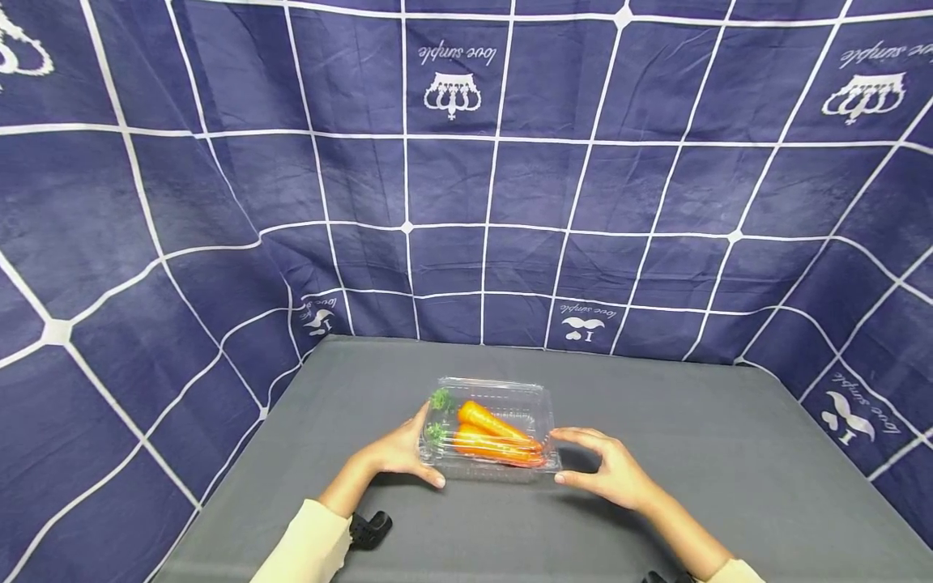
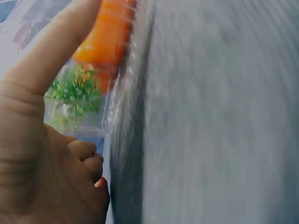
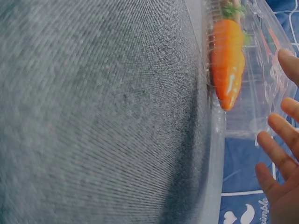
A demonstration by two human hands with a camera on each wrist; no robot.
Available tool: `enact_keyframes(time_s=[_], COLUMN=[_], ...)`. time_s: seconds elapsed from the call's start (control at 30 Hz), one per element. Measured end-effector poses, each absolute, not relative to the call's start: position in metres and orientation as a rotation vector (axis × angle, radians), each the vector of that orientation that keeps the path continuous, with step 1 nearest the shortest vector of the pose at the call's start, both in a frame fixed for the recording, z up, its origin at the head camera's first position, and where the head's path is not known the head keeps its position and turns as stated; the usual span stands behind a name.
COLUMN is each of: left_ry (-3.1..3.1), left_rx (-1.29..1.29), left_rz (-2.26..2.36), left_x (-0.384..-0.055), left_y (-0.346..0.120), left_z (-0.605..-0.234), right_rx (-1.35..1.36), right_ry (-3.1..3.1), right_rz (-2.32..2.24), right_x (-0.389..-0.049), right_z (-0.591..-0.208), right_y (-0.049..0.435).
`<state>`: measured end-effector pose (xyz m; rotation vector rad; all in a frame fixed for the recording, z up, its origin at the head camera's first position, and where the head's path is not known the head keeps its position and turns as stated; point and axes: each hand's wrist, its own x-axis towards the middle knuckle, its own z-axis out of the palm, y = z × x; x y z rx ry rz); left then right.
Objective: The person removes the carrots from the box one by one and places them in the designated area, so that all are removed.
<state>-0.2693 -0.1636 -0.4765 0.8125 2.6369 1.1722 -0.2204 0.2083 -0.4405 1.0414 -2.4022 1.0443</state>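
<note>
A clear plastic clamshell box point(image 1: 510, 393) lies on the grey table, its lid down. Inside are two orange carrots point(image 1: 484, 417) with green leafy tops point(image 1: 440, 398), showing through the plastic. My left hand point(image 1: 397, 445) is at the box's left end, fingers along that side and thumb stretched out by the front corner. In the left wrist view the thumb point(image 2: 60, 42) overlaps the box. At the right end is my right hand point(image 1: 608, 470), thumb and fingers apart, fingertips close to the corner. The right wrist view shows its fingers point(image 3: 280, 158) spread beside the box.
The grey table point(image 1: 692, 429) reaches back to a blue cloth point(image 1: 547, 186) with white grid lines, which hangs behind it and along both sides. A black wrist strap device point(image 1: 370, 530) sits on the left wrist, below a cream sleeve point(image 1: 306, 542).
</note>
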Motion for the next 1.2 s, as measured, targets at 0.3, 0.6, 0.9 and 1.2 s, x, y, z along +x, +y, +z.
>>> enact_keyframes(time_s=[0.3,0.6,0.9,1.2], left_ry=[2.580,2.568,2.550,2.595], left_rx=[0.956,0.871,0.859,0.855], left_rz=[1.377,1.413,1.433,1.402], left_x=[-0.276,-0.272,-0.274,-0.273], left_y=[-0.161,-0.160,-0.160,-0.157], left_z=[-0.488,-0.487,-0.489,-0.490], right_rx=[0.994,0.996,0.968,1.004], right_ry=[-2.386,-2.291,-2.301,-2.321], right_rz=[1.112,1.077,1.054,1.014], right_x=[-0.225,-0.234,-0.235,-0.238], right_z=[-0.453,-0.470,-0.467,-0.442], right_y=[0.209,0.210,0.211,0.213])
